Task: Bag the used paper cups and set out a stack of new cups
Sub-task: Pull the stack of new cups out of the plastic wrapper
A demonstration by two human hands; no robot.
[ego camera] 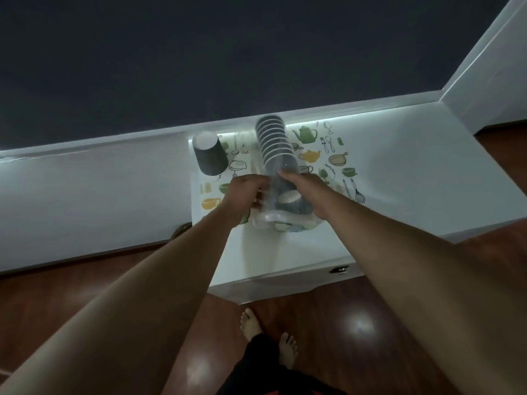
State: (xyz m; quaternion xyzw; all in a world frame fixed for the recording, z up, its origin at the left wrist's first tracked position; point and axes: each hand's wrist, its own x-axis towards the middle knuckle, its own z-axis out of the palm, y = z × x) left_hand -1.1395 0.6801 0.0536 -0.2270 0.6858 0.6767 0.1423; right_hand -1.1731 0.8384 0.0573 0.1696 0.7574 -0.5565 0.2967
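Head view, looking down past two bare forearms at a white desk (299, 252) against a dark wall. On a mat printed with kitchenware drawings (328, 155) stands a stack of dark paper cups (273, 143) inside a clear plastic sleeve (281, 178), leaning away toward the far wall. The left hand (242, 195) has its grip pinched on the sleeve's near left side; the right hand (308, 192) has its grip curled around the sleeve's near right side. Inside the sleeve's near end, between the hands, lies one loose dark cup (293, 202), tipped on its side. To the far left of the stack a single dark cup (209, 153) stands upside down on the mat, apart from the sleeve. Judging from this, the tall stack could topple or slide out if the thin plastic slips, and a swing to the left could knock over the single cup.
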